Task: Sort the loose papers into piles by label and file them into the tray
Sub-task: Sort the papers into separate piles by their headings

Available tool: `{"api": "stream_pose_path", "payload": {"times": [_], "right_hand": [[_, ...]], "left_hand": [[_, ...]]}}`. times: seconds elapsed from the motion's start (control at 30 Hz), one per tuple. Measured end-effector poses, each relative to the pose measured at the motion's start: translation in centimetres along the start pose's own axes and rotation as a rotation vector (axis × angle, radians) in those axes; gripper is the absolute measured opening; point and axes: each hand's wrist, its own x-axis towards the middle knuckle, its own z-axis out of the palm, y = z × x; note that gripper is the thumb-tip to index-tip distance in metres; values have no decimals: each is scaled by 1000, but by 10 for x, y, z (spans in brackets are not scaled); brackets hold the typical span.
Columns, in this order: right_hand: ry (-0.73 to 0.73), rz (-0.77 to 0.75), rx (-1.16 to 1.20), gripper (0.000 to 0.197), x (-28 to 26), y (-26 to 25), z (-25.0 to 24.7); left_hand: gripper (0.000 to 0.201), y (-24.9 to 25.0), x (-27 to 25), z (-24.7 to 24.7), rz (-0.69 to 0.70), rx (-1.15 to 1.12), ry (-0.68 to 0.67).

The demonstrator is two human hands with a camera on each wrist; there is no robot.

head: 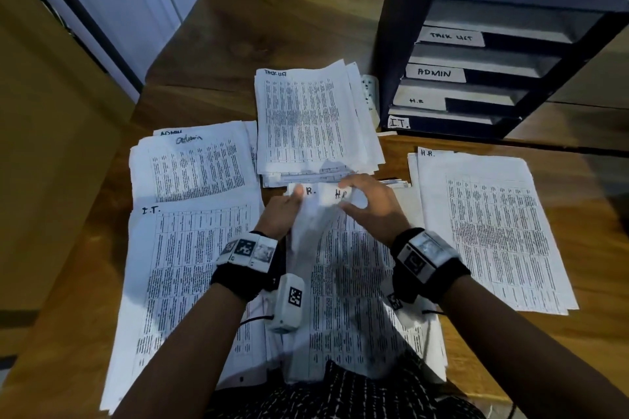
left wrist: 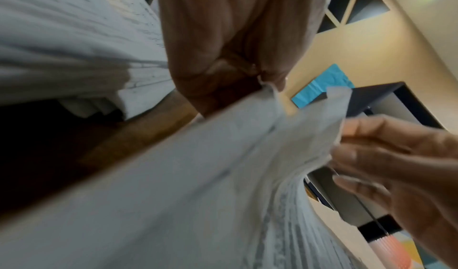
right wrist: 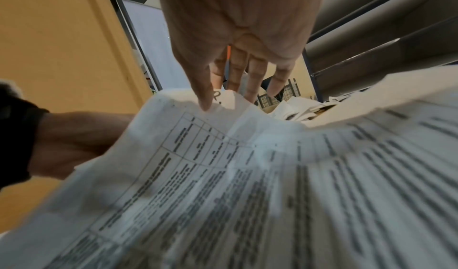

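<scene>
Four sorted piles lie on the wooden desk (head: pixel 218 54) around a loose central stack. Farthest left, the I.T. pile (head: pixel 183 269) sits nearest the person, its far edge overlapping the Admin pile (head: pixel 197 163) behind it. Just right of the Admin pile and farther back lies the Task List pile (head: pixel 313 119), its sheets fanned out unevenly.

In the middle, the left hand (head: pixel 282 211) pinches the upper left corner of a lifted sheet (head: pixel 316 214) marked H.R., thumb on top and fingers curled underneath; the left wrist view shows the pinch (left wrist: pixel 262 81) closed tight on the paper's edge. The sheet bows upward off the unsorted stack (head: pixel 354 299), which lies directly in front of the person, between the I.T. pile and the H.R. pile. The right hand (head: pixel 371 207) meets the same sheet at its upper right; in the right wrist view its thumb (right wrist: pixel 203 97) presses the top edge while the four fingers (right wrist: pixel 255 77) stand straight and slightly apart behind the paper, so it touches rather than grips.

Right of the hands, the H.R. pile (head: pixel 493 231) lies flat, apart from the central stack. Behind it, at the far right, stands the dark tiered tray (head: pixel 401 44), its slots labelled Task List, Admin, H.R. and I.T. from top to bottom.
</scene>
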Motion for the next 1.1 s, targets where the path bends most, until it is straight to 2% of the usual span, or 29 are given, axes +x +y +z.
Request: {"api": "stream_pose_path", "payload": {"times": [0.07,0.13,0.17,0.23,0.27,0.37,0.4,0.5,0.53,0.63,0.67,0.77,0.83,0.9,0.93,1.0,1.1], "right_hand": [[40,7,-12,22,-11,4,3],[30,-80,-147,8,-21,12,5],[-2,-120,-223,7,-26,14,6],[7,-242,-352,20,-35,14,7],[43,-304,-381,19,-36,12,8],[101,-375,-374,14,-30,7,6],[107,-375,-368,13,-25,4,6],[124,-407,-343,16,-15,-5,5],[121,-398,-333,15,-16,-7,5],[71,-304,-273,24,-26,-15,3],[18,-273,-284,24,-31,-16,3],[19,-386,-378,20,-47,-13,4],[4,-365,-351,20,-52,-10,3],[23,-319,-310,32,-50,-8,2],[31,-306,-318,34,-48,-10,1],[24,-348,-395,26,-42,-15,1],[-44,-407,-474,22,-38,-19,5]], "left_hand": [[50,0,0,-1,-63,-47,19],[39,-3,0,-2,-67,-83,18],[32,-3,-1,-3,-51,-108,10],[34,-8,0,-6,-10,-126,10],[34,-11,2,-5,-4,-93,16],[11,-9,2,1,26,-93,10],[11,-5,-1,3,35,-146,-9],[28,3,-11,6,87,-249,-118],[42,7,-14,4,90,-239,-129],[58,7,-11,-3,72,-191,-73],[56,6,-7,-5,70,-189,-26],[34,2,2,-12,117,27,134],[33,1,7,-13,146,79,87],[39,3,4,-12,184,78,15],[42,5,3,-12,203,104,29],[55,2,10,-10,243,211,101],[57,-5,15,-9,83,421,26]]}}
